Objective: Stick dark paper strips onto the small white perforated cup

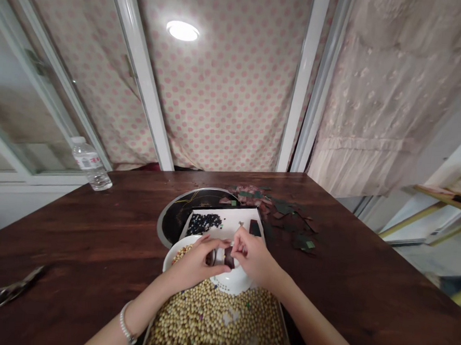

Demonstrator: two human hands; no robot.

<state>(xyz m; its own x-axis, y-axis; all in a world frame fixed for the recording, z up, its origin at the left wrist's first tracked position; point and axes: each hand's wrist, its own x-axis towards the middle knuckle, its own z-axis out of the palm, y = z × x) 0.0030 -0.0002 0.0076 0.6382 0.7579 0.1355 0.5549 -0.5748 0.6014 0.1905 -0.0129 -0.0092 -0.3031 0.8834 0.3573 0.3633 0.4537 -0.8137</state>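
My left hand (199, 259), with a beaded bracelet on its wrist, curves its thumb and fingers around the edges of a small dark reddish-brown piece (229, 258). My right hand (251, 254) is closed in a pinch at that piece's right side; what its fingertips hold is hidden. Both hands are above a white bowl with holes in its side (233, 284). Partly behind my left hand is another white bowl (167, 262) with multicoloured bits inside. A box of pale yellow bean-like beads (213, 322) lies nearest me. Small black beads (204, 223) lie in a white box (231, 219) beyond the hands.
A round dark tray (168, 221) lies under the white box. Dark green and reddish scraps (286, 212) are spread at the back right. A water bottle (92, 164) stands at the back left of the wooden table (94, 237). Scissors-like metal tool (8, 291) lies left.
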